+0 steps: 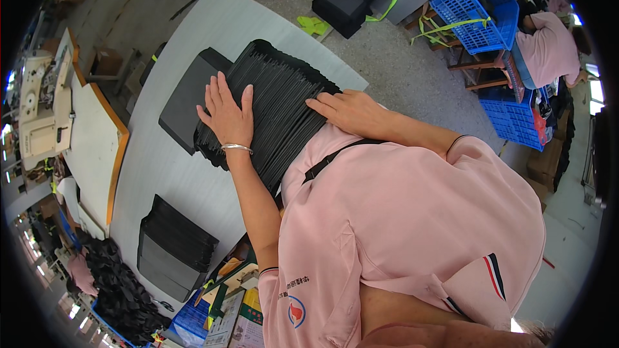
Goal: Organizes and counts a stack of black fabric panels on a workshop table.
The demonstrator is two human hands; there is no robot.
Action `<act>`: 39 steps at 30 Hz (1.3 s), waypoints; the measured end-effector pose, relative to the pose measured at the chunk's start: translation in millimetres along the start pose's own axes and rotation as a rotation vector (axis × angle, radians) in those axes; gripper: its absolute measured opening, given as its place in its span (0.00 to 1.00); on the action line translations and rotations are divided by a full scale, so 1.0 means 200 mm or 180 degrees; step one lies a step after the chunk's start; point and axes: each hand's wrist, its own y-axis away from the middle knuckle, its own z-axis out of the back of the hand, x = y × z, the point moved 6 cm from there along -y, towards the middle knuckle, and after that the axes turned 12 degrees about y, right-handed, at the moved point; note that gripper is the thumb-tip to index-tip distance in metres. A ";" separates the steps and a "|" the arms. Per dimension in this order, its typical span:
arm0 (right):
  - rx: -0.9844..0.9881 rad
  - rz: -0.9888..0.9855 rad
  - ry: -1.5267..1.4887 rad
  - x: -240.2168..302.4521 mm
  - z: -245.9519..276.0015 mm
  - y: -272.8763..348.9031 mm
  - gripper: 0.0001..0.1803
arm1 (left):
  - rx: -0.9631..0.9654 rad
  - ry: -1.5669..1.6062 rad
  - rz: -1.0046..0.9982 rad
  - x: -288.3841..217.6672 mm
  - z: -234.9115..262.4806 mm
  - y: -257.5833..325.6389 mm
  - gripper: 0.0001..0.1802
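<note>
A long row of thin black panels [277, 100], packed edge to edge, lies fanned on the pale table against my body. My left hand [225, 113] rests flat on the panels' left part, fingers spread and thumb apart, with a silver bangle at the wrist. At the row's right end, my right hand [351, 111] has its fingers bent against the panel edges, gripping there; some fingertips are hidden. Just beyond my left hand, a flat pile of dark grey panels [187, 100] lies partly under the row.
On the pale table [213, 32], another black pile [175, 245] sits at the near left. A sewing machine [45, 113] stands far left. Black bundles [351, 0] lie on the floor ahead. Blue crates [477, 9] and a seated person in pink [548, 48] are to the right.
</note>
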 end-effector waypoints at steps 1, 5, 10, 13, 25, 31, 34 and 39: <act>-0.0037 0.0007 -0.0010 0.00 0.00 0.00 0.26 | -0.0001 -0.0008 0.0000 0.00 0.00 0.00 0.41; -0.0093 0.0026 -0.0089 0.00 0.00 0.00 0.23 | 0.0001 0.0019 0.0009 0.01 0.00 0.00 0.42; -0.0188 -0.0003 -0.0150 -0.01 0.02 -0.01 0.17 | 0.0036 0.0315 -0.0155 -0.04 0.06 0.01 0.65; -0.0182 0.0039 -0.0127 -0.01 0.02 0.00 0.15 | 0.0265 0.0141 -0.0396 -0.04 0.07 0.01 0.74; 0.0431 -0.0039 -0.0128 0.00 0.01 0.02 0.19 | 0.0569 0.0087 -0.0605 -0.03 0.06 0.01 0.77; 0.0191 0.0016 -0.0075 0.00 0.01 0.03 0.21 | 0.0579 0.0099 -0.0596 -0.03 0.07 0.01 0.77; 0.0163 -0.0031 -0.0127 0.00 -0.01 0.01 0.27 | 0.0575 0.0130 -0.0582 -0.04 0.07 0.02 0.77; 0.0277 -0.0198 -0.0089 0.00 0.00 -0.05 0.38 | 0.0571 0.0149 -0.0578 -0.04 0.07 0.03 0.77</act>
